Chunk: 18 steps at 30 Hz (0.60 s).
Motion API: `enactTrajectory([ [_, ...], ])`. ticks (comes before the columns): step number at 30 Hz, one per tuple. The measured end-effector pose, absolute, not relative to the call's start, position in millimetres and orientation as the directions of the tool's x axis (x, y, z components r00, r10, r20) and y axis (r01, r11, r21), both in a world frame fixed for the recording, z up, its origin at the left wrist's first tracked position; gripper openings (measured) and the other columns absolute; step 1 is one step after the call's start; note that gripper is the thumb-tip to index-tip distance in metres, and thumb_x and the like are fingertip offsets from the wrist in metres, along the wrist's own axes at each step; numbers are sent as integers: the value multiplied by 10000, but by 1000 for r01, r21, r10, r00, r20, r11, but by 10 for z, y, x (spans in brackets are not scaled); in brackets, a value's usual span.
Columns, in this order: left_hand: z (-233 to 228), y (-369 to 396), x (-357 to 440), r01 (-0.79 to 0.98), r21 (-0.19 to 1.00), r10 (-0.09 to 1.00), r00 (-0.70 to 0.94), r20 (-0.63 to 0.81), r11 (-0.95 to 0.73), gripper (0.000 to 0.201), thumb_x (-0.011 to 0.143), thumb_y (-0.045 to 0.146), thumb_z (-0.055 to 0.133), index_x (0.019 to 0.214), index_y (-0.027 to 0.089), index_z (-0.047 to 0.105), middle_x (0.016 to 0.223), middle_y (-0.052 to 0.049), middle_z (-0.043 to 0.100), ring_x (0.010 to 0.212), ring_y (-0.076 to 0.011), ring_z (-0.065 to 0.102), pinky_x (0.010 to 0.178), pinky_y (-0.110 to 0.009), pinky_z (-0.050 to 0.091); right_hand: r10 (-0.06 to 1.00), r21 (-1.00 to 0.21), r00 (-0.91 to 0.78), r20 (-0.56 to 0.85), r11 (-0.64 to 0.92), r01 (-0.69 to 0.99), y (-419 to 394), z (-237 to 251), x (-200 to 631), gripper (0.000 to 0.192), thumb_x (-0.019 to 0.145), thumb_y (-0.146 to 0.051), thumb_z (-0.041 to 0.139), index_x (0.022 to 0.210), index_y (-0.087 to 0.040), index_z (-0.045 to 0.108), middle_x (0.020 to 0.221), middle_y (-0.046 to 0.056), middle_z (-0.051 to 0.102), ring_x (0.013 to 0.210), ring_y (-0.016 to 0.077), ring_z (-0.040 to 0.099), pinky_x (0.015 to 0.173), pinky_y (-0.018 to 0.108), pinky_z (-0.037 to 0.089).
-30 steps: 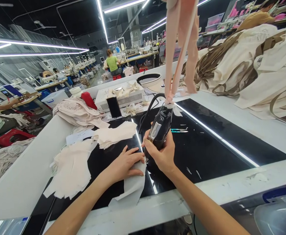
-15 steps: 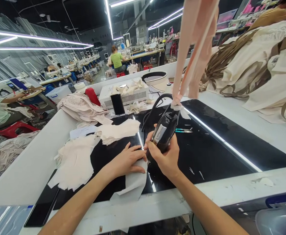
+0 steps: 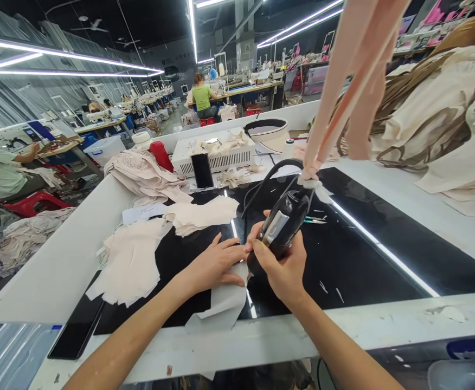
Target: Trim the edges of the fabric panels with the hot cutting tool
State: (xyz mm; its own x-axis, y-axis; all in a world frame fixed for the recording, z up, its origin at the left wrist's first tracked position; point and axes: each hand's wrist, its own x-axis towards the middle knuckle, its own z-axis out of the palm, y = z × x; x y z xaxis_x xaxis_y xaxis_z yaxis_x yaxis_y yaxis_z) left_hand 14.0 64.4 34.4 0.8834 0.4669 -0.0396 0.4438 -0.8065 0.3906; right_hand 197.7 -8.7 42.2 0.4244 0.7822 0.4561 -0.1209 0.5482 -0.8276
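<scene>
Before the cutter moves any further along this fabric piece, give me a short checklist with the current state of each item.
1. Right hand gripping the black cutter: ok.
2. Left hand flat on the pale fabric piece: ok.
3. Left fingertips clear of the cutter: not ok, very close.
4. Cutting tip visible: cannot tell, hidden by the hand.
5. Cord off the fabric: ok.
6. Scissors out of the way: ok.

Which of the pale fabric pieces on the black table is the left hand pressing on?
The left hand presses the white piece nearest the table's front edge, beside the black tool; the other stacks lie untouched farther left.
</scene>
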Motion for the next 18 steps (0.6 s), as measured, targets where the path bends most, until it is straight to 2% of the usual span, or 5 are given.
enactTrajectory([
  [3,314,419,74,486,314,551,818,165,-816,385,1025,318,896,1338,203,703,1521,-147,727,1448,-337,684,1307,-675,489,776,-815,417,473,565,-126,-112,527,2012,346,885,-279,892,1121,-291,640,882,-53,754,656,141,728,677,310,669],
  [5,261,200,39,546,247,598,751,279,-801,213,1091,278,809,1247,184,698,1263,-106,785,1180,-279,763,1076,-483,658,776,-816,402,485,568,-111,-132,592,2041,379,867,-267,909,1117,-290,626,862,-55,754,639,139,715,654,298,655],
  [9,114,-162,27,583,108,586,752,303,-805,41,1123,198,717,1130,192,676,1034,-36,743,934,-255,735,845,-413,672,792,-844,367,488,535,-31,-151,650,2104,441,808,-297,975,1067,-286,619,841,-45,740,612,134,666,557,265,593],
  [14,61,-163,-78,561,9,541,794,278,-828,218,1099,25,610,1242,176,673,1171,-64,757,1053,-244,754,949,-393,672,786,-850,356,506,524,51,-171,681,2165,422,815,-332,992,1041,-281,640,847,-28,746,614,143,671,559,282,588],
  [18,113,10,-279,433,57,428,848,312,-900,219,1143,64,602,1291,202,685,1282,-59,796,1236,-235,765,1161,-423,622,762,-821,371,532,571,5,-211,726,2145,365,866,-284,954,1114,-285,686,856,-27,762,632,154,723,611,297,638],
])
